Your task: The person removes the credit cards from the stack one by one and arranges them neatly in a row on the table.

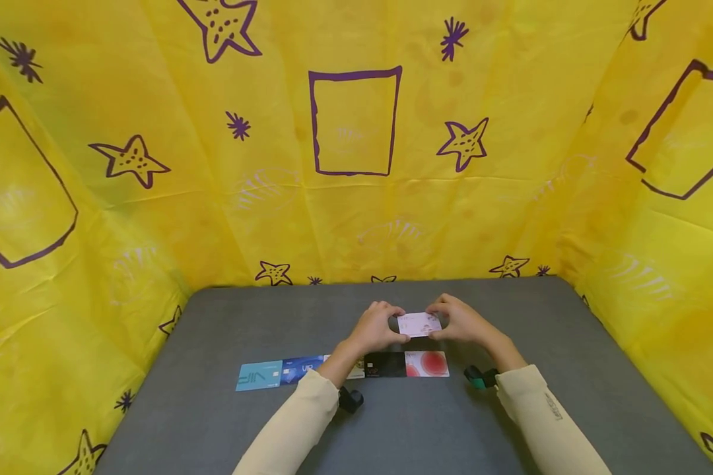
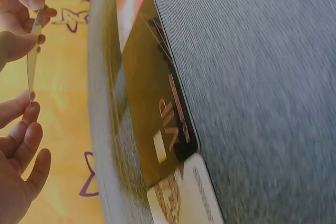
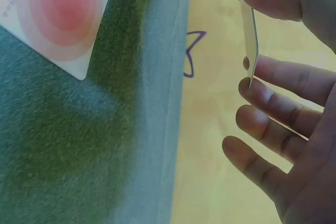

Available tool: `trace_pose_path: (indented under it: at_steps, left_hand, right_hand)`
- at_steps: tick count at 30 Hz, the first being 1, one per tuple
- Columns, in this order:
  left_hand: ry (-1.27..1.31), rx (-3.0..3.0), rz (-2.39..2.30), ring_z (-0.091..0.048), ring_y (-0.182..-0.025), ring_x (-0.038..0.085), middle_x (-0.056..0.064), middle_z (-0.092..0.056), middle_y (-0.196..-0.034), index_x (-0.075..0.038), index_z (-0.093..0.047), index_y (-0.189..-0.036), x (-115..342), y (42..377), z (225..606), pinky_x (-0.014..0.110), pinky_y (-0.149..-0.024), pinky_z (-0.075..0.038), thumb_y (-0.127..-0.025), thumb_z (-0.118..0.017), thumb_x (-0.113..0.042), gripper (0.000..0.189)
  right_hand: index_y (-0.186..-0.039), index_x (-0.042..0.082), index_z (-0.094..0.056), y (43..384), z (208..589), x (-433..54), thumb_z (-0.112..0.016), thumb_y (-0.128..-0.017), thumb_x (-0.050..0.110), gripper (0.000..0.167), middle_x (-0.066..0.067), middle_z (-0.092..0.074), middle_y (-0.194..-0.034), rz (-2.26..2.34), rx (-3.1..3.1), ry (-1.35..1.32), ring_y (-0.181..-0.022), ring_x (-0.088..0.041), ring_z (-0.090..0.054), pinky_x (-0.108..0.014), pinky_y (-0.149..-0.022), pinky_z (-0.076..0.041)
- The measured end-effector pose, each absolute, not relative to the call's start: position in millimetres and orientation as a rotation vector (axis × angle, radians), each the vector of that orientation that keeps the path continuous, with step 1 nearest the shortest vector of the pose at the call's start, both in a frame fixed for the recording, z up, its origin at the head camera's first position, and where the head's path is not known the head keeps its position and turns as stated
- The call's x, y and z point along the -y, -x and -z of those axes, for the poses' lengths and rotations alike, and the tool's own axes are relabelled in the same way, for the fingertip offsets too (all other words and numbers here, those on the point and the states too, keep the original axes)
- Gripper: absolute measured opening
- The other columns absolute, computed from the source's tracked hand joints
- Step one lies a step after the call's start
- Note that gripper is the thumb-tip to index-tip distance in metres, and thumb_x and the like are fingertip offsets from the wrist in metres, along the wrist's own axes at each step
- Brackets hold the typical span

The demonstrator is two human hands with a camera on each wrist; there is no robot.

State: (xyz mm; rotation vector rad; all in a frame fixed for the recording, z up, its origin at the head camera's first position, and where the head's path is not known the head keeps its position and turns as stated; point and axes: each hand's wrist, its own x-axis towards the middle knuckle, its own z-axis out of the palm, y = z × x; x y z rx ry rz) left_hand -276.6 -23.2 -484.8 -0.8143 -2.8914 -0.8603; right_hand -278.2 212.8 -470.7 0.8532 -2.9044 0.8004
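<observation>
A pale pink card [image 1: 418,324] with a small floral print is held up above the table, beyond a row of cards. My left hand [image 1: 379,328] pinches its left side between thumb and fingers, and my right hand [image 1: 462,322] pinches its right side the same way. Both wrist views catch the card nearly edge-on, and the right wrist view shows the lower fingers spread off it. Nearest below the hands lie a black VIP card [image 1: 385,365] and a white card with red circles [image 1: 434,363].
Leftward the row continues with a white-and-gold card [image 2: 181,195], partly behind my left wrist, a blue VIP card [image 1: 297,369] and a teal card [image 1: 258,376]. They lie on a dark grey table [image 1: 243,323]. Yellow cloth [image 1: 356,218] with purple drawings walls the back and sides.
</observation>
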Motion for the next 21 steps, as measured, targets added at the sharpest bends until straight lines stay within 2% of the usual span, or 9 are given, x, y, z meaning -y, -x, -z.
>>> trace_pose_path:
  at_steps: [2, 13, 21]
  left_hand:
    - [0.794, 2.914, 0.885, -0.051, -0.104, 0.024, 0.009, -0.063, -0.114, -0.011, -0.068, -0.117, 19.3, 275.2, 485.1, 0.04, -0.092, -0.044, -0.076, -0.08, -0.034, 0.049]
    - [0.821, 2.946, 0.858, -0.052, -0.103, 0.018, 0.003, -0.063, -0.112, -0.017, -0.068, -0.119, 1.6, 266.3, 491.0, 0.031, -0.087, -0.045, -0.075, -0.081, -0.038, 0.049]
    - [0.826, 2.96, 0.83, -0.053, -0.102, 0.016, 0.001, -0.063, -0.11, -0.018, -0.069, -0.117, -14.2, 257.9, 497.1, 0.027, -0.086, -0.045, -0.075, -0.081, -0.038, 0.048]
  right_hand:
    - [-0.108, 0.004, -0.071, 274.7, 470.7, -215.3, -0.082, -0.072, 0.026, 0.044, -0.005, -0.057, -0.096, -0.8, 2.915, -0.82, -0.085, -0.02, -0.051, -0.032, -0.074, -0.043]
    - [-0.106, 0.004, -0.071, 259.3, 478.5, -234.5, -0.083, -0.071, 0.024, 0.042, -0.004, -0.056, -0.094, -0.817, 2.878, -0.816, -0.082, -0.016, -0.049, -0.028, -0.071, -0.042]
    - [-0.106, 0.003, -0.07, 249.1, 481.2, -247.5, -0.082, -0.072, 0.024, 0.042, -0.005, -0.056, -0.096, -0.794, 2.908, -0.805, -0.085, -0.017, -0.051, -0.03, -0.074, -0.044]
